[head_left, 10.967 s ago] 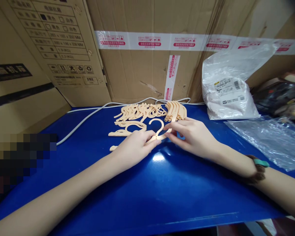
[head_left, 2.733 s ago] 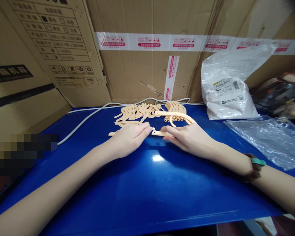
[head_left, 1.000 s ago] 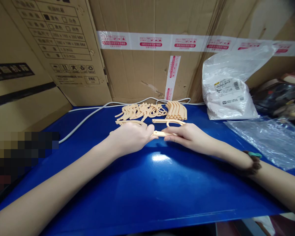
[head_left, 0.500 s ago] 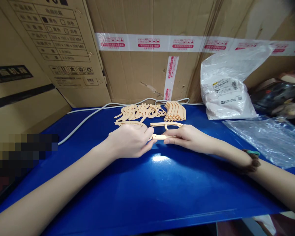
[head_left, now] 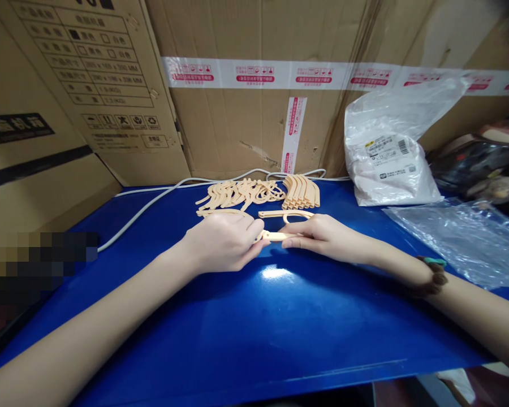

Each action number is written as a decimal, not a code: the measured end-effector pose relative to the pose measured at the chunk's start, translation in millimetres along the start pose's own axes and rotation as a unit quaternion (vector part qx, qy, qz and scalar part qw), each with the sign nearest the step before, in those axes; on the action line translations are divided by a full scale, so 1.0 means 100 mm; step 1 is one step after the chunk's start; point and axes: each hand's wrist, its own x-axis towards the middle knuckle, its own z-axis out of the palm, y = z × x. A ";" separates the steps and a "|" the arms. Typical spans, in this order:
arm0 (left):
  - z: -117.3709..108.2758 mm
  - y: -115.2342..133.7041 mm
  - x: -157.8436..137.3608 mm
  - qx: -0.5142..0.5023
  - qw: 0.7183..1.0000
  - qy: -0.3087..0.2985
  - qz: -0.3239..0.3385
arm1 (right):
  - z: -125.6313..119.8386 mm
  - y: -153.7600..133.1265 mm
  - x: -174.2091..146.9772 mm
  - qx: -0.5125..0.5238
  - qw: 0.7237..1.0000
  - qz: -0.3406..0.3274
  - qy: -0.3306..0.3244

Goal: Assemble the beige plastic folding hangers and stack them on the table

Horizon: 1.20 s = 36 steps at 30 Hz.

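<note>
My left hand [head_left: 223, 240] is closed, thumb and fingers pinching the left end of a beige plastic folding-hanger part [head_left: 275, 236]. My right hand [head_left: 326, 237] grips the right end of the same part between thumb and fingers. The part is held level just above the blue table, and most of its two ends is hidden by my fingers. Just behind my hands lie another straight hanger arm with a curved piece [head_left: 275, 214] and a beige arm [head_left: 224, 212], partly covered by my left hand.
Behind is a loose pile of beige hook-like pieces [head_left: 237, 193] beside a neat stack of curved arms [head_left: 301, 192]. A white cable [head_left: 148, 212] runs along the back of the blue table [head_left: 280, 333]. Cardboard boxes [head_left: 237, 124] wall it in. At right sit a white plastic bag [head_left: 390, 164] and clear film [head_left: 462, 237].
</note>
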 end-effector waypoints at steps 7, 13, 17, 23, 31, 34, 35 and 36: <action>0.01 0.01 -0.01 -0.016 1.000 -0.009 -0.023 | 0.00 -0.01 0.00 -0.032 0.999 0.005 0.007; 0.03 0.01 -0.01 -0.015 0.999 -0.008 -0.030 | 0.01 -0.02 0.00 -0.064 0.998 0.011 0.010; 0.04 0.01 -0.01 -0.015 0.999 -0.009 -0.031 | 0.04 -0.03 0.00 -0.083 0.996 0.017 0.009; 0.06 0.01 -0.03 -0.009 1.000 0.000 -0.027 | 0.08 -0.04 0.00 -0.088 0.996 0.016 0.011; 0.07 0.02 -0.04 -0.018 0.999 -0.009 -0.029 | 0.08 -0.05 0.01 -0.099 0.995 0.016 0.010; 0.09 0.02 -0.04 -0.022 0.999 -0.012 -0.038 | 0.08 -0.04 0.01 -0.100 0.995 0.016 0.012; 0.09 0.02 -0.04 -0.022 0.999 -0.011 -0.042 | 0.08 -0.04 0.01 -0.101 0.995 0.017 0.013; 0.10 0.02 -0.04 -0.022 0.999 -0.011 -0.045 | 0.08 -0.04 0.01 -0.102 0.995 0.018 0.013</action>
